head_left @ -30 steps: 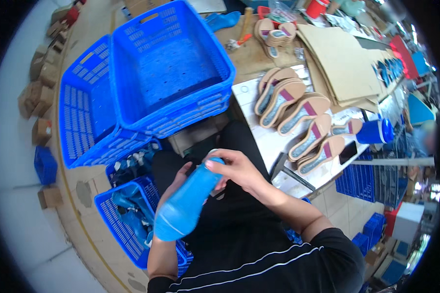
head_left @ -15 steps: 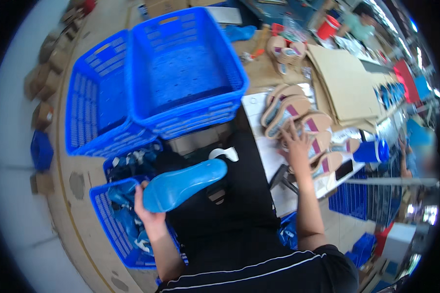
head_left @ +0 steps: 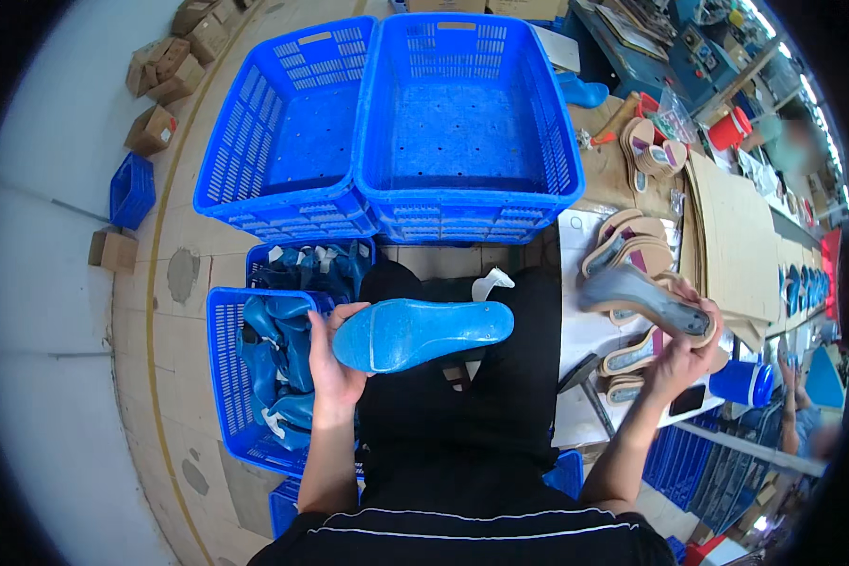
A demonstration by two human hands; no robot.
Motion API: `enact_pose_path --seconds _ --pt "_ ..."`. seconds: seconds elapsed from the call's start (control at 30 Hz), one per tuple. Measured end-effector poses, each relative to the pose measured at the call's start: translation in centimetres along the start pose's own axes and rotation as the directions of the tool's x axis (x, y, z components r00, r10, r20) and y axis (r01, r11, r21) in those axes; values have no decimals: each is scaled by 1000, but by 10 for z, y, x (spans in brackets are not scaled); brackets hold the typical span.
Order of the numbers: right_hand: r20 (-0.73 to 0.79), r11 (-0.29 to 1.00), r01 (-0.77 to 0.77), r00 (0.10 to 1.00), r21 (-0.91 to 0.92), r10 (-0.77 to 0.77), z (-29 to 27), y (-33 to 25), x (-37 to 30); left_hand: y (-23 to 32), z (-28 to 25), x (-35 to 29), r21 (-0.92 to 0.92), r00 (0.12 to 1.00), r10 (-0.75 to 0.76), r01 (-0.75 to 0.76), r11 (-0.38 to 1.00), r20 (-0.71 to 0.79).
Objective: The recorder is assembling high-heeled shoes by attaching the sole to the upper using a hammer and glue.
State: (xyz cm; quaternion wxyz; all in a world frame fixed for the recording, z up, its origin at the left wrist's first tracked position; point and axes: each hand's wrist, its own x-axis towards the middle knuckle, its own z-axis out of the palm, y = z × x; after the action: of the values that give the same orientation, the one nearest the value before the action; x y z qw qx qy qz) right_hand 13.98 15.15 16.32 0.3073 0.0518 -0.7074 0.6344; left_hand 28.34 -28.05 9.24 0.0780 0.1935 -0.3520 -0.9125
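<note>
A blue plastic shoe last lies across my left hand, which grips it by the heel end with its smooth sole side up. On the right, my right hand holds a tan-edged insole with a grey face, slightly smeared by motion. It is lifted over the white-covered work table. Beneath and behind it lies a pile of similar tan insoles with purple and grey patches. The last and the insole are apart.
Two large blue crates stand ahead. A smaller blue crate at my left holds several blue lasts. A hammer, a phone and a blue-and-white jug are at the right. Other people work at far right.
My right hand has picked an insole off the pile and moved right with it. The last in my left hand has turned more level. The whole view has swung leftward.
</note>
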Motion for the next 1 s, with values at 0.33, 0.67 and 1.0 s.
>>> enact_pose_path --seconds 0.33,0.67,1.0 --pt "825 979 205 556 -14 -104 136 -8 -76 7 -8 -9 98 985 160 -167 981 71" --pt "865 994 -70 490 -80 105 116 6 -68 26 6 -17 459 988 135 -87 884 -74" --pt "854 971 -238 503 -13 135 114 23 -72 85 60 -4 849 874 65 -484 213 482"
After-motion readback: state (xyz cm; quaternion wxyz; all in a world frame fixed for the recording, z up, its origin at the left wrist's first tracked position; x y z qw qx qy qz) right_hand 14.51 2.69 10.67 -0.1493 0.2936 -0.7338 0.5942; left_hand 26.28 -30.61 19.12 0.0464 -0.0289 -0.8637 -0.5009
